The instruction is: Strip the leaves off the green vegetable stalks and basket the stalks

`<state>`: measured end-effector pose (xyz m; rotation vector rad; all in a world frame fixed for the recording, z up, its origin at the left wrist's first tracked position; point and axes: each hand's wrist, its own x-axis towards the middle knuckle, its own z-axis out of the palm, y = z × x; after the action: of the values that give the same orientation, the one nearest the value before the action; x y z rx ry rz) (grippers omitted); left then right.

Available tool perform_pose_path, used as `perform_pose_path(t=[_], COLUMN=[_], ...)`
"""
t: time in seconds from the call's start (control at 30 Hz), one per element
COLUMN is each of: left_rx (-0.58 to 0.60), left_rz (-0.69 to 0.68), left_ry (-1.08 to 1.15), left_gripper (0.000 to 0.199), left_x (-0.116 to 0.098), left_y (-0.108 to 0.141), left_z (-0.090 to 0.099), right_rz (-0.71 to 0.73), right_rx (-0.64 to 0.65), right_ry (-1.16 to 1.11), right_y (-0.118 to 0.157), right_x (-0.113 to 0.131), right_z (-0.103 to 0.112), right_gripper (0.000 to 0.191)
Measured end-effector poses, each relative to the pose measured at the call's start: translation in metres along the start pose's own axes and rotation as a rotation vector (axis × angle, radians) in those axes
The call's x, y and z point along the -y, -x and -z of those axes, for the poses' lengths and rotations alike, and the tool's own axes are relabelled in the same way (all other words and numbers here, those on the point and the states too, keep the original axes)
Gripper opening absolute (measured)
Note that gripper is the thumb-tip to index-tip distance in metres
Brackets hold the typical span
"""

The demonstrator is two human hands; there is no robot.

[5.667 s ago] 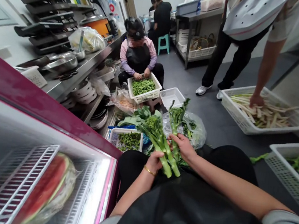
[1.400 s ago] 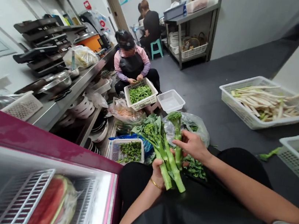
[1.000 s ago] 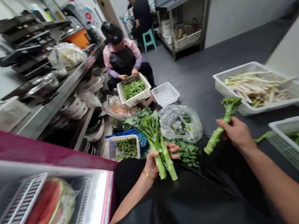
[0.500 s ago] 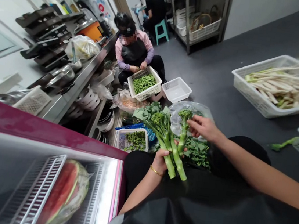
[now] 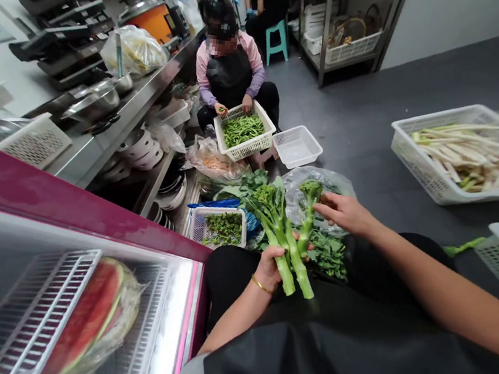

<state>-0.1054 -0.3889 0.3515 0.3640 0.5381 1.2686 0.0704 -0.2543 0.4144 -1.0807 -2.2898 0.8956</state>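
Observation:
Several green broccoli stalks (image 5: 293,266) with leafy heads are gripped in my left hand (image 5: 269,268), which wears a gold bangle; their thick ends point down toward my lap. My right hand (image 5: 343,214) is beside the head of the rightmost stalk (image 5: 308,211), its thumb and fingertips at the stalk's edge. Whether those fingers pinch anything is too small to tell. Under and behind the stalks lie loose dark green leaves (image 5: 327,252) and a clear plastic bag (image 5: 296,184).
A small basket of greens (image 5: 195,226) stands left of my knees. Ahead, a person (image 5: 228,72) handles green pods in a basket (image 5: 262,142). A white crate (image 5: 439,188) of pale stalks is at right. An open fridge (image 5: 190,327) with watermelon (image 5: 91,307) borders my left.
The view has shifted slightly. The rightmost stalk stays beside my right hand, whose fingers have moved little. The person ahead has moved their hands apart over the basket.

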Motion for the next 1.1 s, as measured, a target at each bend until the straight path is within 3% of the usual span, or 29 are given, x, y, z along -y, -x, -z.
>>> perform_pose_path(t=[0.1,0.17,0.27,0.37,0.43,0.57,0.63,0.73,0.83,0.93,1.03,1.1], left_rx=[-0.033,-0.067,-0.107,-0.146,-0.143,-0.117,-0.107,-0.101,-0.081,-0.063,-0.073,-0.08], left_rz=[0.004,0.008,0.005,-0.014,-0.035,-0.109,-0.131,-0.116,0.0,0.115,0.097,0.054], left_ry=[0.0,0.007,0.035,0.072,0.054,-0.086,-0.121,-0.102,0.004,0.166,0.274,0.307], left_gripper=[0.056,0.055,0.052,0.047,0.046,0.047,0.046,0.046,0.044,0.041,0.041,0.042], left_x=[0.002,0.004,0.008,0.009,0.009,0.009,0.008,0.004,-0.001,-0.001,0.005,0.007], left_y=[0.003,0.006,0.007,0.006,0.005,0.007,0.009,0.013,0.015,0.016,0.014,0.011], left_z=[-0.004,-0.006,-0.007,-0.009,-0.011,-0.013,-0.013,-0.01,-0.003,0.004,0.013,0.022], right_rz=[0.087,0.164,0.254,0.267,0.134,-0.268,-0.306,-0.217,-0.125,0.114,0.37,0.464], right_rx=[-0.159,-0.282,-0.237,-0.01,0.089,0.054,0.069,0.032,-0.077,-0.227,-0.29,-0.247], right_ry=[0.209,0.373,0.457,0.292,0.086,-0.366,-0.497,-0.546,-0.392,0.051,0.457,0.532], right_y=[-0.012,-0.003,0.025,0.045,0.042,0.01,-0.005,-0.013,-0.012,-0.013,-0.021,-0.032], right_x=[-0.002,0.001,0.007,0.007,0.001,-0.014,-0.015,-0.008,0.001,0.005,0.008,0.014], right_z=[-0.009,-0.022,-0.038,-0.035,-0.022,0.002,0.001,-0.012,-0.025,-0.032,-0.037,-0.04], right_gripper=[0.044,0.045,0.046,0.045,0.039,0.054,0.051,0.048,0.046,0.046,0.045,0.044])
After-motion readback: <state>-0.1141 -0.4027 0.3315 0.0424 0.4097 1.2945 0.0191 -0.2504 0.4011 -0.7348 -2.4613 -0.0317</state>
